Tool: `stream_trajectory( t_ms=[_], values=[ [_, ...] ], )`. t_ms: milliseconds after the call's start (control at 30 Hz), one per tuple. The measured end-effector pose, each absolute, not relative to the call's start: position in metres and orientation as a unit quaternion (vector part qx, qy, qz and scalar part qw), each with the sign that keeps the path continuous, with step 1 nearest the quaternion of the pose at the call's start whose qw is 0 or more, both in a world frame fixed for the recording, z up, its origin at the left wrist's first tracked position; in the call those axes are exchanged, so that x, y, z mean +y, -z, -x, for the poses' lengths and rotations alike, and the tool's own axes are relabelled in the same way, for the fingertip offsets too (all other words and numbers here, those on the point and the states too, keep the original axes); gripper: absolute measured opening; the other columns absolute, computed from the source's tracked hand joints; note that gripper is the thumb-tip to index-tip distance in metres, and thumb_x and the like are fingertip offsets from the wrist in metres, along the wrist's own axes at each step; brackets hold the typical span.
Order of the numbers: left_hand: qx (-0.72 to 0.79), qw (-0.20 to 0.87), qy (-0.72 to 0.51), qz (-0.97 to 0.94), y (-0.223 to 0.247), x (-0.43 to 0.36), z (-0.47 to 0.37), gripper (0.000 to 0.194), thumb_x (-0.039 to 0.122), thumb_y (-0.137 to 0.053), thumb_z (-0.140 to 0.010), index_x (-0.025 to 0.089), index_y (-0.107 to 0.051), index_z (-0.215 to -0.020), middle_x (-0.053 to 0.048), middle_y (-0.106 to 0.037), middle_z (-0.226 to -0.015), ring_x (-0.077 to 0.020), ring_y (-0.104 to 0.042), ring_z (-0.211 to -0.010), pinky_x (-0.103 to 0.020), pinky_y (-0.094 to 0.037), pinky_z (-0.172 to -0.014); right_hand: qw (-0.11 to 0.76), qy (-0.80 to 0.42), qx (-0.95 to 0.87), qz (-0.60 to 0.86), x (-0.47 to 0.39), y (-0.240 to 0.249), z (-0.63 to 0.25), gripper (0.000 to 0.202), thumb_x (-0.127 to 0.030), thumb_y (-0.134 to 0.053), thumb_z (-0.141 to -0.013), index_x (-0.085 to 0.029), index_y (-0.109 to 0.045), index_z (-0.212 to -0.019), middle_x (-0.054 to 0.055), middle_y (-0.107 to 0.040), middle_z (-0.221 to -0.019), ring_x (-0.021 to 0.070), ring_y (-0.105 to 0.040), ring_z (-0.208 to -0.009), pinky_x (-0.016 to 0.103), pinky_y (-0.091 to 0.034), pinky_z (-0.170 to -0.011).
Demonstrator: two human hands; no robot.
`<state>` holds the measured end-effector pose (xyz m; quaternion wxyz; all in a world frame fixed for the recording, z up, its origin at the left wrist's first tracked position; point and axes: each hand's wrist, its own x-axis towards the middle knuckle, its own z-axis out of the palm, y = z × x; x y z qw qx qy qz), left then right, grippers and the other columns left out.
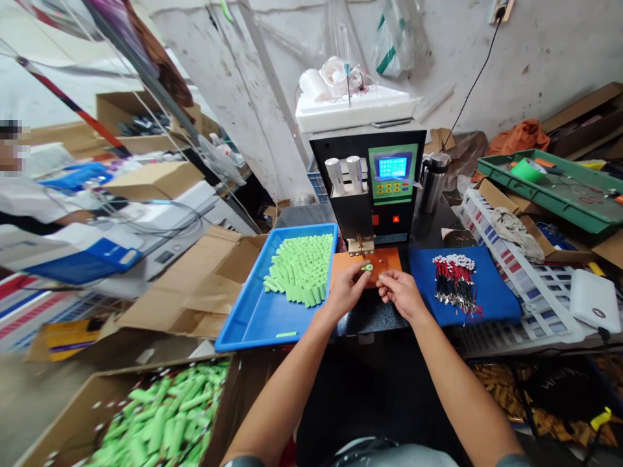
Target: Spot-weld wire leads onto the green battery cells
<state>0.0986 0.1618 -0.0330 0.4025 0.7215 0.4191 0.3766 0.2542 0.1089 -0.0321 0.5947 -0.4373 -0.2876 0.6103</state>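
Note:
Below the electrodes of a black spot welding machine, my left hand is closed on a green battery cell, its round end showing. My right hand is beside it over the orange mat, thumb and fingertips pinched together on something too small to make out. To the left, many green cells stand and lie in a blue tray. Red and black wire leads with white connectors lie on a blue cloth to the right.
A cardboard box of green cells stands at the lower left. Behind the blue cloth are a steel flask and a green tray. A white crate borders the right side. A person is at the far left.

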Motion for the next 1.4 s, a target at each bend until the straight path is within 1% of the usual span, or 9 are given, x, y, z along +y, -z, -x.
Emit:
stream_trajectory(
  t_ms=[100, 167, 367, 467, 533, 700, 833, 1100, 1400],
  values=[
    [0.443, 0.335, -0.373, -0.744, 0.029, 0.165, -0.098, 0.032, 0.038, -0.06, -0.086, 0.015, -0.072, -0.106, 0.002, -0.055, -0.063, -0.011, -0.045, -0.056, -0.024, -0.038, -0.056, 0.591, -0.62, -0.284, 0.431, 0.11, 0.032, -0.255, 0.036, -0.042, -0.084, -0.06, -0.015, -0.062, -0.073, 0.002, -0.066, -0.068, 0.0078, -0.056, -0.051, 0.017, -0.044, -0.041],
    [0.434, 0.315, -0.38, -0.754, 0.027, 0.169, -0.097, 0.027, 0.036, -0.063, -0.084, 0.016, -0.075, -0.098, 0.002, -0.052, -0.063, -0.0108, -0.044, -0.057, -0.024, -0.038, -0.057, 0.587, -0.625, -0.283, 0.43, 0.112, 0.031, -0.256, 0.038, -0.042, -0.085, -0.059, -0.015, -0.062, -0.072, 0.002, -0.067, -0.067, 0.0076, -0.056, -0.051, 0.017, -0.045, -0.042],
    [0.433, 0.373, -0.367, -0.734, 0.031, 0.181, -0.097, 0.028, 0.036, -0.063, -0.083, 0.013, -0.074, -0.094, -0.001, -0.06, -0.066, -0.0113, -0.048, -0.055, -0.024, -0.038, -0.055, 0.602, -0.595, -0.304, 0.437, 0.127, 0.024, -0.254, 0.036, -0.041, -0.083, -0.058, -0.015, -0.062, -0.072, 0.0, -0.064, -0.064, 0.0075, -0.054, -0.049, 0.018, -0.043, -0.041],
    [0.428, 0.391, -0.374, -0.724, 0.034, 0.185, -0.098, 0.028, 0.037, -0.063, -0.084, 0.014, -0.073, -0.095, -0.005, -0.071, -0.083, -0.0155, -0.06, -0.07, -0.027, -0.045, -0.068, 0.609, -0.558, -0.324, 0.461, 0.139, 0.022, -0.251, 0.032, -0.041, -0.079, -0.061, -0.017, -0.06, -0.071, -0.003, -0.058, -0.055, 0.007, -0.049, -0.044, 0.018, -0.039, -0.039],
    [0.43, 0.389, -0.375, -0.723, 0.036, 0.187, -0.099, 0.028, 0.036, -0.061, -0.085, 0.015, -0.073, -0.1, -0.005, -0.073, -0.088, -0.0165, -0.062, -0.075, -0.028, -0.046, -0.072, 0.608, -0.542, -0.337, 0.472, 0.148, 0.021, -0.247, 0.029, -0.041, -0.075, -0.063, -0.017, -0.058, -0.068, -0.005, -0.054, -0.049, 0.0063, -0.045, -0.04, 0.018, -0.035, -0.038],
    [0.448, 0.359, -0.381, -0.725, 0.044, 0.19, -0.101, 0.028, 0.035, -0.058, -0.086, 0.016, -0.072, -0.102, -0.003, -0.07, -0.083, -0.0136, -0.057, -0.068, -0.025, -0.043, -0.068, 0.609, -0.51, -0.359, 0.491, 0.163, 0.024, -0.239, 0.024, -0.039, -0.068, -0.065, -0.018, -0.059, -0.07, -0.006, -0.052, -0.046, 0.006, -0.041, -0.037, 0.018, -0.031, -0.036],
    [0.453, 0.354, -0.392, -0.719, 0.049, 0.189, -0.102, 0.028, 0.037, -0.06, -0.085, 0.017, -0.072, -0.102, -0.002, -0.068, -0.078, -0.0129, -0.053, -0.062, -0.024, -0.041, -0.062, 0.614, -0.479, -0.371, 0.505, 0.168, 0.03, -0.236, 0.026, -0.043, -0.067, -0.068, -0.018, -0.06, -0.075, -0.006, -0.053, -0.048, 0.007, -0.043, -0.038, 0.019, -0.034, -0.038],
    [0.464, 0.324, -0.388, -0.727, 0.05, 0.188, -0.103, 0.031, 0.038, -0.057, -0.088, 0.017, -0.071, -0.105, -0.003, -0.067, -0.077, -0.0135, -0.054, -0.063, -0.025, -0.042, -0.064, 0.608, -0.423, -0.401, 0.539, 0.164, 0.032, -0.233, 0.024, -0.043, -0.061, -0.075, -0.019, -0.058, -0.073, -0.004, -0.055, -0.051, 0.0097, -0.048, -0.042, 0.021, -0.04, -0.042],
    [0.469, 0.327, -0.394, -0.72, 0.05, 0.187, -0.104, 0.028, 0.037, -0.058, -0.087, 0.018, -0.071, -0.103, -0.001, -0.065, -0.073, -0.0118, -0.049, -0.059, -0.023, -0.038, -0.058, 0.579, -0.373, -0.429, 0.585, 0.167, 0.038, -0.23, 0.022, -0.043, -0.058, -0.077, -0.021, -0.057, -0.073, -0.001, -0.058, -0.054, 0.0149, -0.057, -0.05, 0.023, -0.043, -0.047]
  ],
)
